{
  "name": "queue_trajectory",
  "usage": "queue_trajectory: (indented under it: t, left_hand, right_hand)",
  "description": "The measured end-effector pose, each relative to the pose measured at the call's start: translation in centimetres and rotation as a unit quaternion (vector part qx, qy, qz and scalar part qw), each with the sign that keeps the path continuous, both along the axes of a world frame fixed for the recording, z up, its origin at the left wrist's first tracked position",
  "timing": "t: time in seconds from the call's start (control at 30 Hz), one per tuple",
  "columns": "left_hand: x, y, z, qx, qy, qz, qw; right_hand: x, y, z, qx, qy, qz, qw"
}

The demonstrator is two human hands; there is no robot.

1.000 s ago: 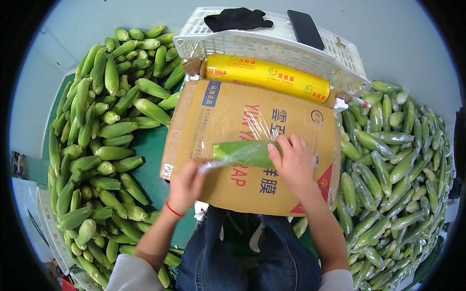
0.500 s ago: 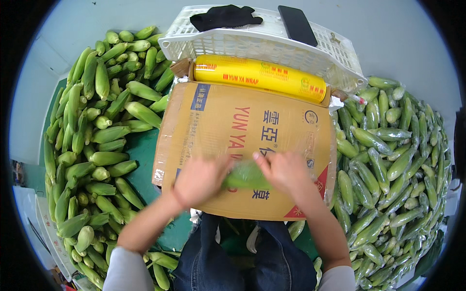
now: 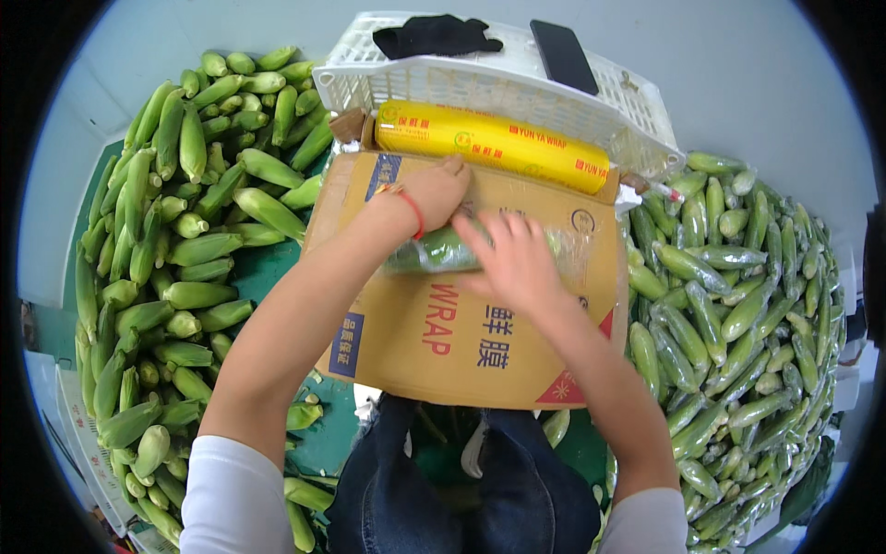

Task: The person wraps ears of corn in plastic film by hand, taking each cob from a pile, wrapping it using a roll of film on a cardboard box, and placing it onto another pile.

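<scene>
A green ear of corn in its husk (image 3: 434, 252) lies crosswise on the cardboard box (image 3: 397, 323). Clear plastic wrap (image 3: 577, 247) covers it and spreads past its right end. My right hand (image 3: 517, 254) is over the ear with its fingers spread, slightly blurred. Beyond the ear, my left hand (image 3: 432, 196) is down on the box close to the yellow film roll (image 3: 494, 138), fingers bent together. Its fingertips are partly hidden, so what they grip does not show. A red band circles my left wrist.
Unwrapped corn (image 3: 194, 249) is heaped on the left, film-wrapped ears (image 3: 729, 305) on the right. Behind the roll stands a white plastic basket (image 3: 637, 120), topped by a black cloth (image 3: 434, 37) and a dark phone (image 3: 563, 57). Green surface (image 3: 268, 286) shows beside the box.
Both hands have moved away from me toward the roll, the left one farthest. The ear, blurred between them before, now lies farther up the box under film. The roll has turned.
</scene>
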State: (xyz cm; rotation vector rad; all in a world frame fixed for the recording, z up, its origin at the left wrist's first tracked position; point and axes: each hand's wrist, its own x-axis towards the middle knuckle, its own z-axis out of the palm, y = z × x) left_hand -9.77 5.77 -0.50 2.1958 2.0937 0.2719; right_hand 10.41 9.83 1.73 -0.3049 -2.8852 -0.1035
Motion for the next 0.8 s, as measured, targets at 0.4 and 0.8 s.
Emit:
queue_trajectory:
  t: [0.4, 0.8]
  left_hand:
    - [0.5, -0.4, 1.1, -0.107, -0.017, 0.0, 0.994]
    - [11.3, -11.8, 3.0, 0.321, -0.722, 0.091, 0.607]
  right_hand:
    - [6.2, -8.2, 3.7, -0.374, -0.409, 0.07, 0.829]
    - [7.1, -11.2, 0.8, -0.991, -0.06, 0.064, -0.106]
